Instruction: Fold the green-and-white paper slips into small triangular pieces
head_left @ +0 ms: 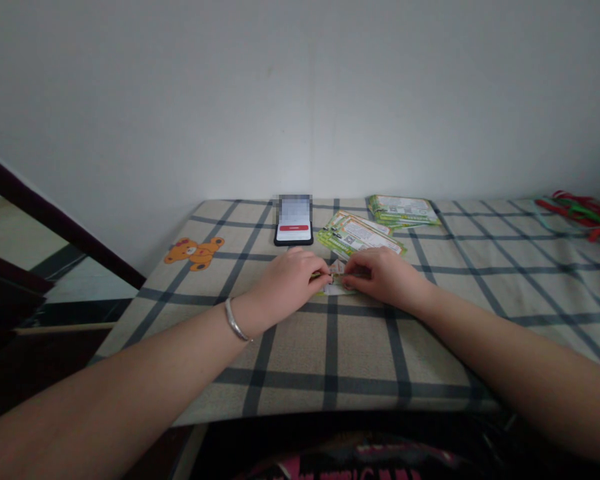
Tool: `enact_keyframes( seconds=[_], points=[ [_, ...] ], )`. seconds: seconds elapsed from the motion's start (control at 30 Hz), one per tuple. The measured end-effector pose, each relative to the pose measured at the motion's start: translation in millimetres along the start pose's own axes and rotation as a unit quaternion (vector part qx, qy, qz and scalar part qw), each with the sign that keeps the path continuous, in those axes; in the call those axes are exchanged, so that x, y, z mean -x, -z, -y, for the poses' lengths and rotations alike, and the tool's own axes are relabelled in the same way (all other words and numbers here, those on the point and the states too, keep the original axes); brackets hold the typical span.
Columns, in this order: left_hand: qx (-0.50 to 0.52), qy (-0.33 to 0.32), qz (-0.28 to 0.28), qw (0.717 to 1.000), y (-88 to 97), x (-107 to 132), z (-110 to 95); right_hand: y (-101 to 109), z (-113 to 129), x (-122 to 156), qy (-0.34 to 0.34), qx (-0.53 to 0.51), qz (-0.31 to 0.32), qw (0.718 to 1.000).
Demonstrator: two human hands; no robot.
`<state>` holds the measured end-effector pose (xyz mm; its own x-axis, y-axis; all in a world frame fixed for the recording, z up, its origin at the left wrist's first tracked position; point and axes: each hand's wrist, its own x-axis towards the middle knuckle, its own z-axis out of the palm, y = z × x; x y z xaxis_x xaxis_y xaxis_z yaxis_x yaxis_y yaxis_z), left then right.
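Note:
Between my hands, low over the checked tablecloth, is a small printed card or packet point(336, 287) in white and green. My left hand point(293, 277) pinches its left side between thumb and fingertips. On its right side my right hand point(383, 275) grips it with fingers curled in. My fingers hide much of it, so its exact kind is unclear. Just beyond lies a fanned pile of green and white printed cards or packets point(363, 237). A silver bangle point(236, 321) circles my left wrist.
A phone point(294, 230) with a lit screen lies near the wall. Another stack of the green printed pieces point(404, 210) is at the back. Red and green strips point(587, 217) lie far right. A bear picture point(194, 253) is at left; stair-like dark rails point(55, 213) stand beyond the table's left edge.

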<state>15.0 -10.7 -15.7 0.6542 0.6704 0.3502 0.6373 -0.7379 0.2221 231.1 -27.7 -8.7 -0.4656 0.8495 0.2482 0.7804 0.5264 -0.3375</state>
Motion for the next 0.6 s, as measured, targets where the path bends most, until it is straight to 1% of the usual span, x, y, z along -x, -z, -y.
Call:
enact_keyframes(
  seconds=[0.07,0.17,0.27,0.4,0.6],
  points=[
    [0.005,-0.002,0.003,1.0,0.9,0,0,5,-2,3,-0.021,0.0,0.02,1.0],
    [0.008,-0.003,0.01,1.0,2.0,1,0,14,-4,6,-0.043,-0.01,0.068,0.997],
    [0.009,-0.001,0.013,1.0,2.5,1,1,21,-3,8,-0.081,-0.018,0.093,0.992],
    [0.0,0.005,0.016,1.0,2.1,2,1,25,-2,8,-0.122,-0.027,0.111,0.986],
    [-0.003,0.006,0.017,1.0,1.1,3,1,24,0,6,-0.14,-0.03,0.123,0.982]
  ],
)
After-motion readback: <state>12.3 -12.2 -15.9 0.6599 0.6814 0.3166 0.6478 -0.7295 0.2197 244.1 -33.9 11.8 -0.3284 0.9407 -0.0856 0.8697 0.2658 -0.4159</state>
